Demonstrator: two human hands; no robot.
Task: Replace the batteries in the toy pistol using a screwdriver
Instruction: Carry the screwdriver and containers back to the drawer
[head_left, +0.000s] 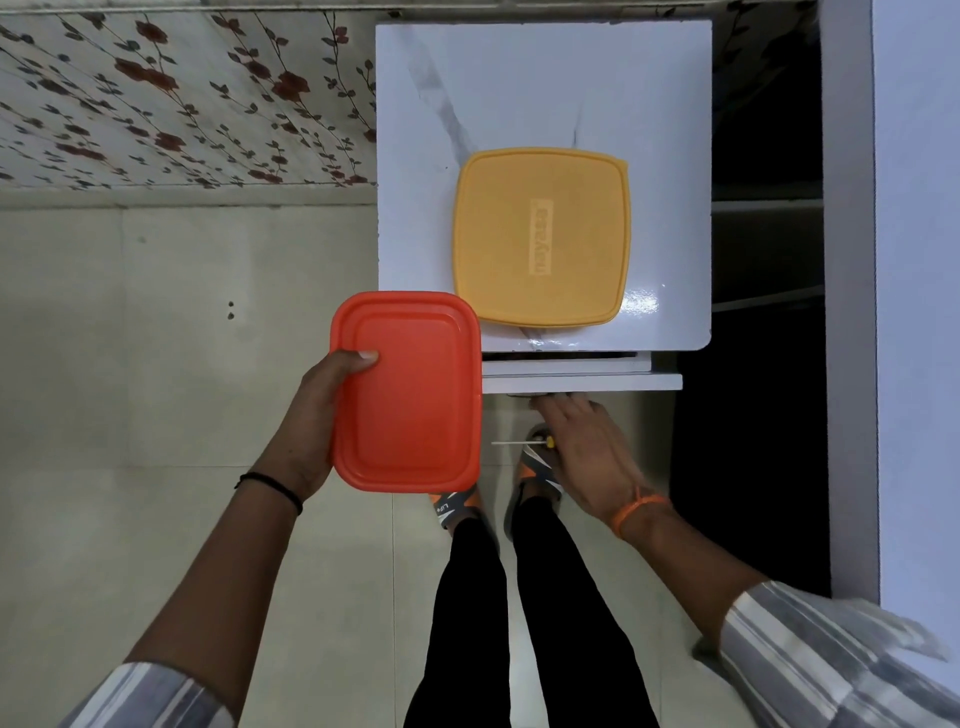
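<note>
Head view is showing a gathering step, I judge: the left hand (317, 415) is gripping a closed red box (408, 389), thumb curled over its lid, just beside the near-left corner of the white counter (519, 93), where a yellow box (540, 236) is resting. The right hand (587, 447) is reaching below the counter's near edge, its fingers seeming to be wrapping a screwdriver (519, 442), whose shaft is sticking out toward the red box. No toy pistol is showing, so next is probably setting things on the counter and opening a box.
</note>
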